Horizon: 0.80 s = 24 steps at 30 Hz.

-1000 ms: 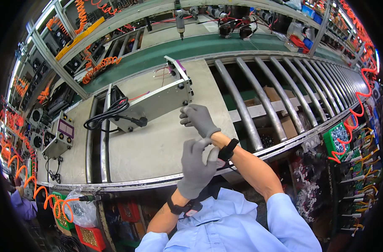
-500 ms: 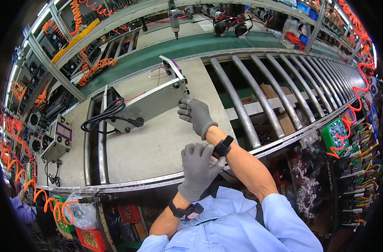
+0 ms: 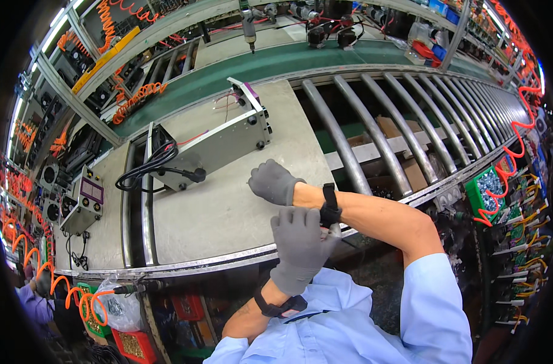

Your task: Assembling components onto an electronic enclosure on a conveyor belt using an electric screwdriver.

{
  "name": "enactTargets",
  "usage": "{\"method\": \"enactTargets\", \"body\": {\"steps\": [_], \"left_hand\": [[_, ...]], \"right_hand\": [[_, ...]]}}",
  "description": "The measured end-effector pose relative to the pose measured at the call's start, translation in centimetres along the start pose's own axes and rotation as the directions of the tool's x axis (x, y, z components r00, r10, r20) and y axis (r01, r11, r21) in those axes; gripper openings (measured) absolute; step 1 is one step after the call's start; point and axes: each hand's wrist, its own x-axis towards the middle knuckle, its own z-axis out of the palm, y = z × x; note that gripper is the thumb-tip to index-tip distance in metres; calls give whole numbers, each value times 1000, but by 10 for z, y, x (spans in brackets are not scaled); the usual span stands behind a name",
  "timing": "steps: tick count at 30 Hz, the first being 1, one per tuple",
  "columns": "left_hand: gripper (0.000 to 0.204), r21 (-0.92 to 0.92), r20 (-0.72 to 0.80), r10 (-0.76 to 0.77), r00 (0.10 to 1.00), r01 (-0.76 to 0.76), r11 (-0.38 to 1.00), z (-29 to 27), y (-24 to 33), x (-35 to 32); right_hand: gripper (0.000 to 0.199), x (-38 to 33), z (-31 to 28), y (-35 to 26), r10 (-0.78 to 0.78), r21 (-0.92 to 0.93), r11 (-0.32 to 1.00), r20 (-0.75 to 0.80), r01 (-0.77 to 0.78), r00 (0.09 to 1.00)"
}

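My right hand (image 3: 273,182), in a grey glove, is curled into a loose fist above the metal plate (image 3: 204,224), and nothing shows in it. A black wrist strap (image 3: 330,206) circles that forearm. My left hand (image 3: 302,247), gloved in grey too, grips the small device on the underside of this strap, thumb and fingers around it; the device is mostly hidden. A second black strap (image 3: 275,306) sits on my left wrist. Beyond my hands, apart from them, lies an open grey metal chassis (image 3: 222,145) with a coiled black power cord (image 3: 152,167) and plug.
Steel conveyor rollers (image 3: 379,133) run off to the right. A similar finished-looking metal box (image 3: 82,203) stands at the left. A power screwdriver (image 3: 248,27) hangs over the green belt (image 3: 288,57). Green and red bins (image 3: 489,188) (image 3: 134,346) of small parts line the near side.
My right hand has drawn back from the chassis corner toward me and its fingers have curled in. My left hand has shifted slightly right along with the wrist strap.
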Motion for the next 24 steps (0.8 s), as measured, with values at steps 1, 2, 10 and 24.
{"method": "enactTargets", "body": {"steps": [1, 2, 10, 24], "left_hand": [[30, 8, -14, -16, 1000, 16, 1000, 0, 1, 1], [29, 46, 21, -38, 999, 37, 998, 2, -1, 2], [31, -6, -15, -84, 996, 84, 996, 13, -24, -4], [22, -368, -25, -285, 958, 256, 894, 8, -52, -5]], "right_hand": [[11, 0, 0, 1, 77, 94, 992, 32, -80, 997], [15, 0, 0, 2, 151, 182, 970, 70, -162, 986], [28, 4, -9, 10, 568, 598, 547, 248, -585, 785], [27, -10, -15, 11, 639, 591, 553, 150, -587, 754]]}}
